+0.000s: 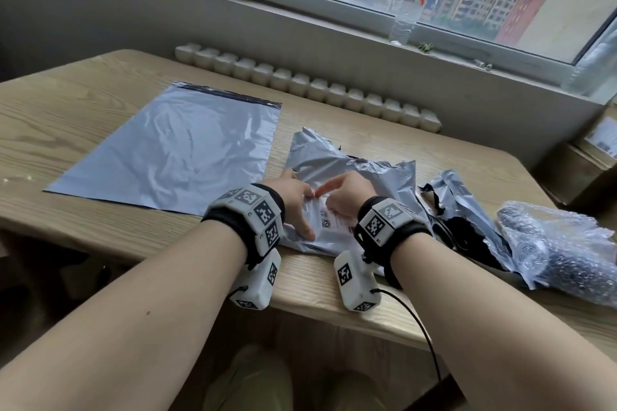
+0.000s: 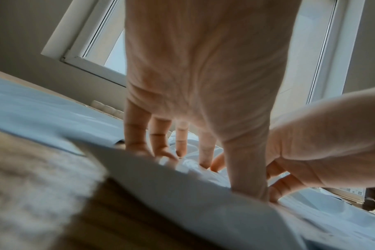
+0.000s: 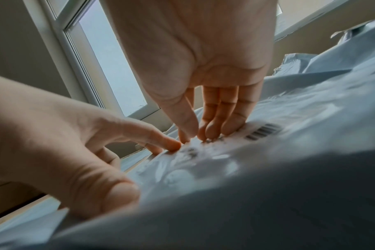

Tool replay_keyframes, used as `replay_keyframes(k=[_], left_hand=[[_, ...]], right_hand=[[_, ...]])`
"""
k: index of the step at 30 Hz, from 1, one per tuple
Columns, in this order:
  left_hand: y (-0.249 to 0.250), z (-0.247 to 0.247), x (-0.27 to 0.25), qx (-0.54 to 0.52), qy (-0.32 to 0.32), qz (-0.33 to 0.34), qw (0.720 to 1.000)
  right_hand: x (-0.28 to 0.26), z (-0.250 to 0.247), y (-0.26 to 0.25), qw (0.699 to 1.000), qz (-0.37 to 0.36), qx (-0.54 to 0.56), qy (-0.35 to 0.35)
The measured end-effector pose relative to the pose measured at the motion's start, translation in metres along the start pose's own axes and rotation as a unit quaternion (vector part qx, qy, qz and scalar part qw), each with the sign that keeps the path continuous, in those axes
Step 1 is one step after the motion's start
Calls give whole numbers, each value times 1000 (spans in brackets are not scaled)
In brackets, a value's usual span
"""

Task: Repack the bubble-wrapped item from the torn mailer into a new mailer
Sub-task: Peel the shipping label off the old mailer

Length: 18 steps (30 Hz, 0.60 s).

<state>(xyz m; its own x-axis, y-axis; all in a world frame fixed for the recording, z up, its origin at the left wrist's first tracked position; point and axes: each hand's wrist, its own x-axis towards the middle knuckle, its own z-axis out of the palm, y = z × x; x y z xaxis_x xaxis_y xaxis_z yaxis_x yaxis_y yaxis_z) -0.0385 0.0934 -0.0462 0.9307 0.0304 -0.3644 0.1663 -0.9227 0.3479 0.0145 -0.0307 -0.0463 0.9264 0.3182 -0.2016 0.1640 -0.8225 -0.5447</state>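
Both hands' fingers (image 3: 212, 130) pressed flat on torn mailer (image 1: 334, 160); barcode (image 3: 264, 131) only wrist-visible.

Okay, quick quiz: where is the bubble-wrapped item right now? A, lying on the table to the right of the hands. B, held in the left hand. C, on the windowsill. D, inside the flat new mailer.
A: the bubble-wrapped item lies on the table at the far right, while both hands work on the torn mailer.
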Motion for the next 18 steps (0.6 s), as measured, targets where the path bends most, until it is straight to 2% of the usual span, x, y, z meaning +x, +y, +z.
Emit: replay_keyframes(k=[11, 18], left_hand=[[1, 1, -2, 7, -7, -4, 1000], [7, -7, -1, 60, -20, 1, 998]], right_hand=[[1, -6, 8, 1000, -14, -7, -22], [6, -6, 9, 998, 36, 52, -17]])
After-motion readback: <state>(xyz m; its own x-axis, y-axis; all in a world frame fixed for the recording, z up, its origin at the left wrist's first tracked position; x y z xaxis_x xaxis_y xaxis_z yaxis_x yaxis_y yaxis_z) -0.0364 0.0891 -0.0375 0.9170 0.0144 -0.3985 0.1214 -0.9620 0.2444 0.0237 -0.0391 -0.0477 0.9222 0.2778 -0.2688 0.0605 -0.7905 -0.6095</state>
